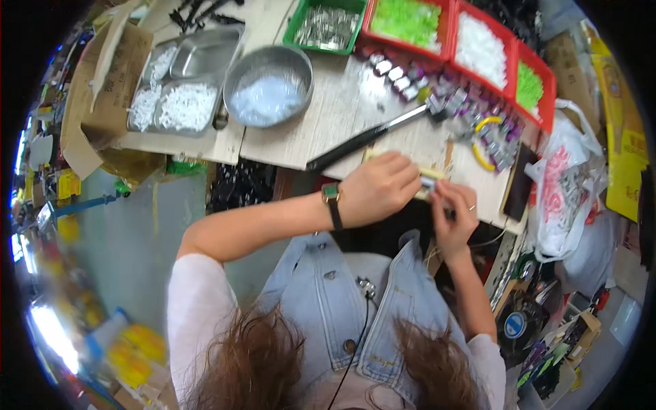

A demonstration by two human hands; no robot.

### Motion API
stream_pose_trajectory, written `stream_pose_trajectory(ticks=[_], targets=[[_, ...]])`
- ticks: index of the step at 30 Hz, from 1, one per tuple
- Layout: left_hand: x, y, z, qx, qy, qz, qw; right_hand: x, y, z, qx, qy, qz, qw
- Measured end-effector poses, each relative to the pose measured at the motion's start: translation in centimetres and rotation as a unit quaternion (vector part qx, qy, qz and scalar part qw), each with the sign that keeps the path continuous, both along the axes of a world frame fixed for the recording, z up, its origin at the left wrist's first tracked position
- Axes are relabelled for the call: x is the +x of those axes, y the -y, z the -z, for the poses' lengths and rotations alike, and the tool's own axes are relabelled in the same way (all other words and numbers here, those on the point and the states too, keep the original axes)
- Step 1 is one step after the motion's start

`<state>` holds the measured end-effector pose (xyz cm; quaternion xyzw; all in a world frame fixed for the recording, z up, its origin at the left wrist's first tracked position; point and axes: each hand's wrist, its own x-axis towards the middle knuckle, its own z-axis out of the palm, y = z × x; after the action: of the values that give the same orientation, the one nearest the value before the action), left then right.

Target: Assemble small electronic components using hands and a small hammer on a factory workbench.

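Observation:
My left hand (384, 189), with a watch on its wrist, is closed at the front edge of the table, its knuckles upward. Facing it, my right hand (454, 213) wears a ring and pinches with thumb and fingers. A small pale, silvery piece (428, 182) shows between the two hands, its kind too blurred and covered to tell. Just beyond them lies a pale yellow strip (432, 173). Close to my left hand rests a hammer-like tool (369, 139) with a black grip and metal shaft. Small silver-and-purple metal parts (451, 92) lie scattered past it.
Red trays (447, 60) hold green and white pieces; a green tray (290, 34) holds metal ones. A steel bowl (231, 89) and metal pans (222, 76) stand left. Yellow curved handles (482, 157) and a dark flat block (521, 181) lie right, near a plastic bag (564, 178).

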<state>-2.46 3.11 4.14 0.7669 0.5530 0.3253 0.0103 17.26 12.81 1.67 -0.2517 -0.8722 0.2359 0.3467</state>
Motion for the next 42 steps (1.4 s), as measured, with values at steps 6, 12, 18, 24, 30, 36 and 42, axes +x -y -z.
stream_pose_trajectory(ticks=[6,12,18,24,30,36,42], targets=[[0.2,-0.3,0.5,0.048,0.077,-0.023,0.996,0.2,-1.7,-2.7,0.019,0.121,-0.077,0.989],[1.6,0.9,0.9,0.022,0.113,-0.113,0.987,0.1,-3.4,-3.4,-0.070,0.093,-0.060,0.991],[-2.9,6.4,-0.8,-0.016,0.046,-0.350,0.936,-1.4,-2.0,-4.3,0.110,-0.078,-0.019,0.991],[-3.1,6.5,3.2,-0.046,-0.028,-0.314,0.948,-3.0,1.5,-7.4,0.097,-0.050,-0.082,0.991],[-4.7,6.5,2.3,-0.102,-0.050,-0.258,0.959,-3.1,2.7,-5.9,0.024,-0.056,-0.092,0.994],[-4.9,4.2,2.2,-0.157,-0.066,-0.272,0.947,-2.8,3.6,-6.3,-0.059,-0.041,-0.077,0.994],[-6.5,3.1,-1.9,-0.190,0.016,-0.254,0.948,-5.2,4.9,-7.7,-0.406,-0.178,-0.135,0.886]])
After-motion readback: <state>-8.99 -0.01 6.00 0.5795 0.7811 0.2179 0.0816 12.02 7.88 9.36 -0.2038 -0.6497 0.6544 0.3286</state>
